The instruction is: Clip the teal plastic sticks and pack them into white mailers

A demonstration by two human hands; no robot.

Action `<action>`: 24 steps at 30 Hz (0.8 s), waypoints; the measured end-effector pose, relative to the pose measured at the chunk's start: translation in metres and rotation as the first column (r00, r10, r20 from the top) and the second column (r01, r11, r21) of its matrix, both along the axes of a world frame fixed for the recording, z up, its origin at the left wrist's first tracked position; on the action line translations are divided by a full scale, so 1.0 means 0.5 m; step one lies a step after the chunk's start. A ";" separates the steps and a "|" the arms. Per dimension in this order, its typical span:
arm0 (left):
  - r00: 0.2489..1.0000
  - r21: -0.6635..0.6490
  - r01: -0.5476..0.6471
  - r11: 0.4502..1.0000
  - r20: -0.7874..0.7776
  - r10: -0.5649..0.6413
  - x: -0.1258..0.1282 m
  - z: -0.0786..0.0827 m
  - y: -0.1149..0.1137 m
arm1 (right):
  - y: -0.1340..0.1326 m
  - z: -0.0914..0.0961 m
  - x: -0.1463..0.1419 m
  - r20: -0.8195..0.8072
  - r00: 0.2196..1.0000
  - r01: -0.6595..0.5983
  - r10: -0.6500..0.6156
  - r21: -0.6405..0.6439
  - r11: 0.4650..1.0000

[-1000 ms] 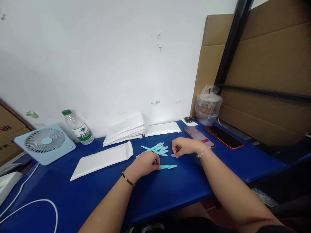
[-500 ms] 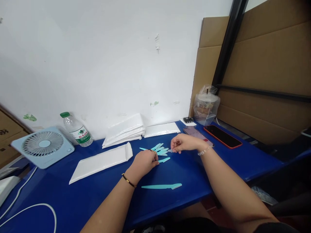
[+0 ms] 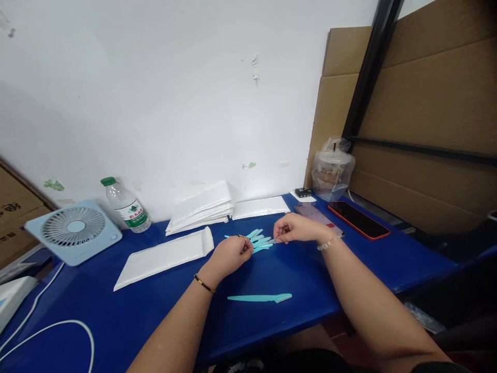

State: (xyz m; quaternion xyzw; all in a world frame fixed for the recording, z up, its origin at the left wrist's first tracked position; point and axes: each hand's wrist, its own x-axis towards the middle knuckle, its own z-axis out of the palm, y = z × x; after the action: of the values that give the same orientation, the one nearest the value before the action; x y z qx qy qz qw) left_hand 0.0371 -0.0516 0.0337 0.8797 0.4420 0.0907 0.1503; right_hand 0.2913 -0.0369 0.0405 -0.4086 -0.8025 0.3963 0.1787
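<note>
My left hand (image 3: 231, 254) is closed on the handle of a turquoise eyebrow razor (image 3: 262, 247), whose head points right against a small pile of similar razors. The pile of turquoise razors (image 3: 255, 234) lies fanned out just beyond my left fingers, partly hidden by them. To the right, my right hand (image 3: 289, 229) pinches a small translucent blade cap (image 3: 272, 241) between thumb and fingertips, beside the razor heads. One single eyebrow razor (image 3: 259, 298) lies flat nearer the table's front edge, apart from both hands.
A white padded envelope (image 3: 165, 259) lies left of my hands, with stacked envelopes (image 3: 200, 207) behind it. A fan (image 3: 75, 230) and water bottle (image 3: 128, 207) stand at left. Two phones (image 3: 359, 220) (image 3: 316, 217) and a bagged drink cup (image 3: 333, 173) are at right.
My left hand has moved slightly up and away from me, bringing its razor closer to the pile and the cap. My right hand stays pinched in nearly the same place.
</note>
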 end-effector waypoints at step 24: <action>1.000 0.042 0.019 0.999 0.003 -0.020 0.015 0.005 -0.025 | 0.026 -0.015 0.039 0.349 0.832 0.363 -0.432 0.247 0.899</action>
State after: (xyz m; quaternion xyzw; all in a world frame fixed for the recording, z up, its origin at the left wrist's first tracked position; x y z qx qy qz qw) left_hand 0.0447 -0.0643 0.0361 0.8867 0.4311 0.1001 0.1334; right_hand 0.3107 -0.0238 0.0330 -0.6212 -0.7499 0.1894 0.1262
